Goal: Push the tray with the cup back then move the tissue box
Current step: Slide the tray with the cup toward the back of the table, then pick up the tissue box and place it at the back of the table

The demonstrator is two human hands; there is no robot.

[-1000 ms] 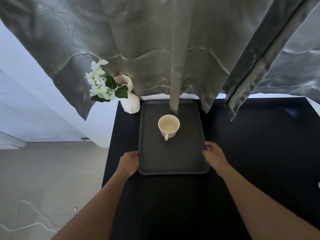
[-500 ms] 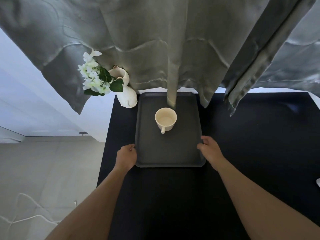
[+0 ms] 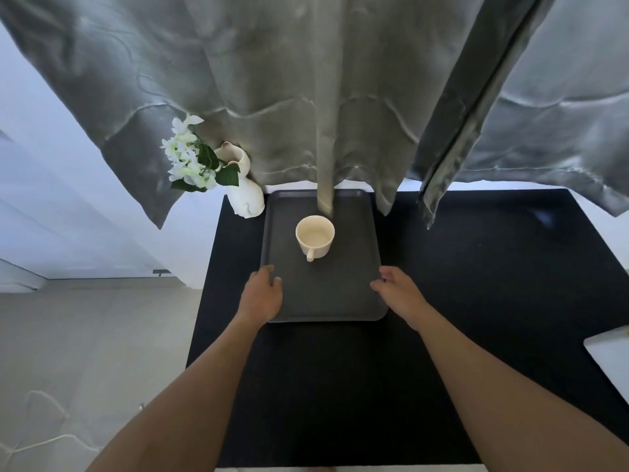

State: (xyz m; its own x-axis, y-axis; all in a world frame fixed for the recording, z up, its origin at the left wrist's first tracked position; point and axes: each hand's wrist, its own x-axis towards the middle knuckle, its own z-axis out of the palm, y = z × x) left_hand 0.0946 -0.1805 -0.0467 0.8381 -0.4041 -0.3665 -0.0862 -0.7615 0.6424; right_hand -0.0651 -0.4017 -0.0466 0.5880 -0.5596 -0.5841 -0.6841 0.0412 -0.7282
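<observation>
Dark grey and matte, the tray (image 3: 323, 294) lies flat on the black table (image 3: 476, 284) straight ahead of me, between my two hands. My left hand (image 3: 260, 294) rests over the tray's near left edge, fingers loosely curled and overlapping the rim, not clamped on it. My right hand (image 3: 398, 291) sits at the near right edge, fingers spread and relaxed, their tips touching or just over the rim; I cannot tell whether they press on it. The two hands are well apart, one on each long side of the tray. Beyond my fingertips, near the middle of the tray's far half, the cream cup (image 3: 315, 235) stands upright, its handle pointing back toward me and its inside looking bare. The far end of the tray reaches under the hem of the grey satin curtain (image 3: 306, 97), and one narrow fold hangs down just behind the cup. Past my left hand, just beside the tray's far left corner, a white vase (image 3: 246, 195) holds white flowers (image 3: 187, 155) with green leaves. Far out to the right of my right forearm, at the table's edge, a pale flat-topped object (image 3: 609, 356) is only partly in view; I cannot tell what it is. No brand, label or writing is readable on anything here.
</observation>
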